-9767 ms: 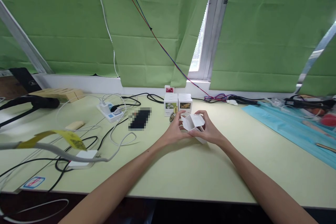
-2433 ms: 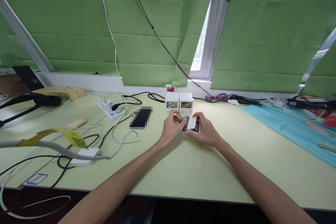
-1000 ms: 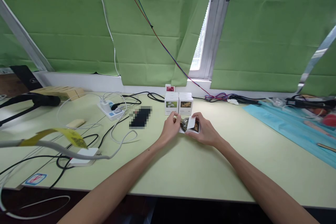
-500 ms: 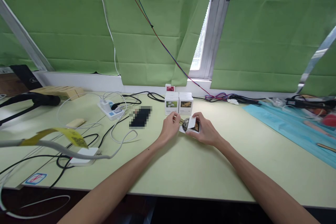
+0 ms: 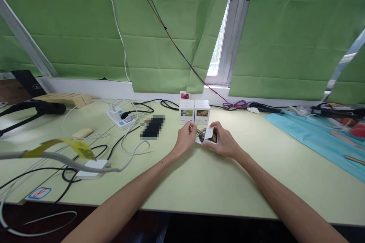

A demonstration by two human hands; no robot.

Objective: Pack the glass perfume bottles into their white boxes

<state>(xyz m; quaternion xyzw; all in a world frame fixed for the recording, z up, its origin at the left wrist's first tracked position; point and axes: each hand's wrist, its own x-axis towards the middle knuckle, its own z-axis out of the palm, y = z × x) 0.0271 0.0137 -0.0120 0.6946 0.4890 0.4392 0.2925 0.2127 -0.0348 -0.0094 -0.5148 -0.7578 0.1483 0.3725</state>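
Note:
In my right hand [image 5: 225,142] is a small white box [image 5: 214,139] with a flower picture on its side, tipped over so that its open end and loose flap face left. A round, shiny, dark silver thing [image 5: 202,135] shows at that open end; its kind cannot be made out. Between it and my left hand [image 5: 186,135] runs a thin gold-coloured piece [image 5: 197,131], pinched at the fingertips. Just behind my hands stand two upright white boxes, one with a white-flower picture [image 5: 186,113] and one with an orange-flower picture [image 5: 202,113].
A box with a red picture [image 5: 185,95] stands behind the pair. To the left lie a dark blurred-out rectangle [image 5: 153,127], a power strip [image 5: 121,119], cables and a white adapter [image 5: 92,169]. A blue sheet [image 5: 310,136] covers the table's right side. Green curtains [image 5: 171,57] hang behind.
Almost nothing differs. Both hands keep their hold on the box and the gold-coloured piece, with only a very slight shift to the right in the picture.

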